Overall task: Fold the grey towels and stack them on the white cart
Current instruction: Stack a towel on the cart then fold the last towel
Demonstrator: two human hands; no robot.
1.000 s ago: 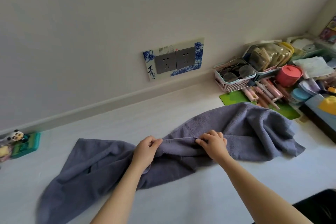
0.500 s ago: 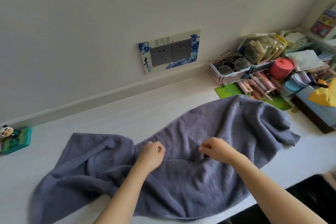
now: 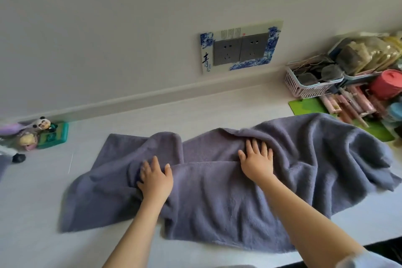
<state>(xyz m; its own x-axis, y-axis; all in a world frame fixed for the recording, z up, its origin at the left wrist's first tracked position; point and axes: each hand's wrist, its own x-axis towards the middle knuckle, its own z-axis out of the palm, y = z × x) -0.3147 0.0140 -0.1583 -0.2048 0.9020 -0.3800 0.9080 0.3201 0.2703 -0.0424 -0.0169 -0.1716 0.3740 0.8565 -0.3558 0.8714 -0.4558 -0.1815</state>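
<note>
Head view: grey towel (image 3: pixel 217 198) under both flat hands.

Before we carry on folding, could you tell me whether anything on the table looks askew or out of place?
Yes: the grey towel lies crooked and bunched, above all at its right end, where it drapes over the green mat. The left hand and right hand press flat on it. Nothing looks spilled or damaged.

left hand (image 3: pixel 155 180): flat, fingers spread | right hand (image 3: pixel 256 160): flat, fingers spread
</note>
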